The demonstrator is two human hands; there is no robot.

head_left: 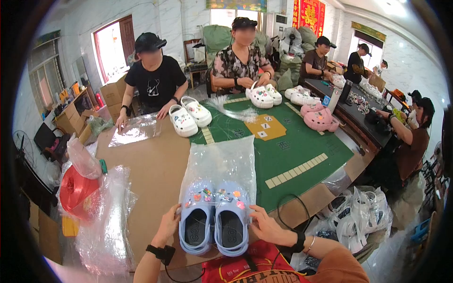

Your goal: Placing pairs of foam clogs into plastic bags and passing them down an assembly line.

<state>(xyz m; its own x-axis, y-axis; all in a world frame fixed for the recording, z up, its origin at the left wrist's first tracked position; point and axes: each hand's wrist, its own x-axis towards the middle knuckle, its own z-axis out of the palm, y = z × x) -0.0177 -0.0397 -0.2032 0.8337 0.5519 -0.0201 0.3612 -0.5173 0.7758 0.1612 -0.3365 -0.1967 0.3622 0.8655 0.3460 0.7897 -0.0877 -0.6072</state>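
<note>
A pair of light blue clogs point(214, 226) with colourful charms lies side by side in front of me, heels toward me. Their toes are inside a clear plastic bag point(221, 158), which stretches flat away over the table. My left hand point(168, 225) is closed at the outer side of the left clog, its fingers pinching the bag's edge there. On the other side, my right hand point(265, 227) has its fingers closed on the bag's edge against the right clog. Some fingertips of both hands are hidden by the film and the shoes.
Loose clear bags point(106, 231) and a roll of red plastic tape point(78, 188) lie at the left. White clogs point(189, 115) and pink clogs point(320, 117) stand on the green table mat point(302, 165). Across the table, a co-worker point(153, 80) handles film. Bagged shoes point(358, 214) sit at the lower right.
</note>
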